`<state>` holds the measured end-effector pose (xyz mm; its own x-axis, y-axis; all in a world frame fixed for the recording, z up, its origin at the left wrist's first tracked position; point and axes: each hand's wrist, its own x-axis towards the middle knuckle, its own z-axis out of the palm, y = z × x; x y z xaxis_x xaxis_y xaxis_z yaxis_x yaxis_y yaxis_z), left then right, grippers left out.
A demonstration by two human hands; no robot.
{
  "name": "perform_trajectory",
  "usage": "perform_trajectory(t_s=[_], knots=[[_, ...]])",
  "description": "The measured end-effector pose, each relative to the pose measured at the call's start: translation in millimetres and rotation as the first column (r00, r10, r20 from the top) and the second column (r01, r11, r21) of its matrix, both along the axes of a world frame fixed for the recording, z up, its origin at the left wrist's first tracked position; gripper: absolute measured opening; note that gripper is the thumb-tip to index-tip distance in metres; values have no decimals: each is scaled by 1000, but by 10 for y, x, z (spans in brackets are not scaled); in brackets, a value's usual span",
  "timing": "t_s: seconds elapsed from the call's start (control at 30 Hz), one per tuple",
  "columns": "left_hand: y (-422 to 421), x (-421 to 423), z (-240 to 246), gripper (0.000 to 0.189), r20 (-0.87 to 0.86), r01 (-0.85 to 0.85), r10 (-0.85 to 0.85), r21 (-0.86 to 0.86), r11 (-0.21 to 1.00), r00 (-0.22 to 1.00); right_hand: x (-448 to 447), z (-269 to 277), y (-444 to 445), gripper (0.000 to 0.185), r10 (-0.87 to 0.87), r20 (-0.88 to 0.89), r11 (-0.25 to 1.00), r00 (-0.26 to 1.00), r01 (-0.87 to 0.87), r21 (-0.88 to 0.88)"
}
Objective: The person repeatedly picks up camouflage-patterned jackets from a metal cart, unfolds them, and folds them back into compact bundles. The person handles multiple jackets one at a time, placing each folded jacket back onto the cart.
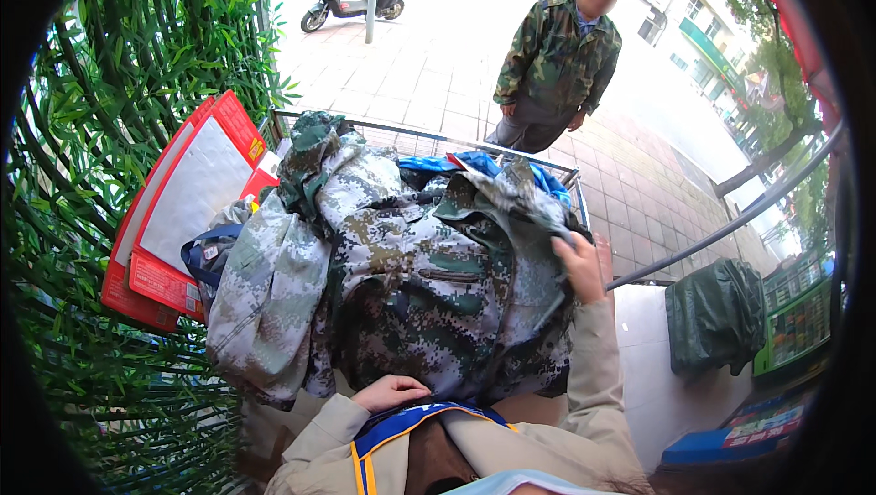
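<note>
A digital-camouflage jacket (438, 276) lies across a pile of clothing in front of me, with its chest pocket zip facing up. At the pile's right side my right hand (580, 266) grips a raised edge of camouflage cloth, which is blurred near its top. My left hand (391, 393) rests by the jacket's lower edge, close to my body. Its fingers lie together and bent, and I cannot see whether cloth is between them. A camouflage sleeve (270, 296) hangs down the left side. Blue fabric (479, 163) shows beneath the garments at the back.
The pile sits on a metal wire rack (578, 183). Red-and-white printed boards (198, 187) lean at the left against artificial bamboo (123, 118). Beyond stands a person in a camouflage jacket (561, 50), and an electric scooter (356, 6). To the right are a grey pole (725, 225) and a dark-green covered object (715, 317).
</note>
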<state>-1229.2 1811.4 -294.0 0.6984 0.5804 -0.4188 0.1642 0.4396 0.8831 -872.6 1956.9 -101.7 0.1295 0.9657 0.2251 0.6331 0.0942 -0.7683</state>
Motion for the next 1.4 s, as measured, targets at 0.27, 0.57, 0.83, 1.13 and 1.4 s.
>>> perform_trajectory(t_s=[0.27,0.57,0.83,1.13,1.4], knots=[[1314,499,1084,65,359,-510,377,722,468,854,728,751,-878,38,98,-765,987,636,37,157],[2308,1622,1770,45,286,-306,192,948,85,939,1178,836,-1087,36,129,-703,975,700,38,217],[2704,1315,1456,25,114,93,-110,146,985,987,1845,299,-81,27,-112,-409,990,905,136,30],[2475,1258,1205,25,182,-53,18,187,981,983,1919,-144,216,24,-203,-145,979,968,199,-41],[2243,1238,1179,26,185,-102,51,279,955,981,379,14,-521,11,104,22,974,994,-106,200]])
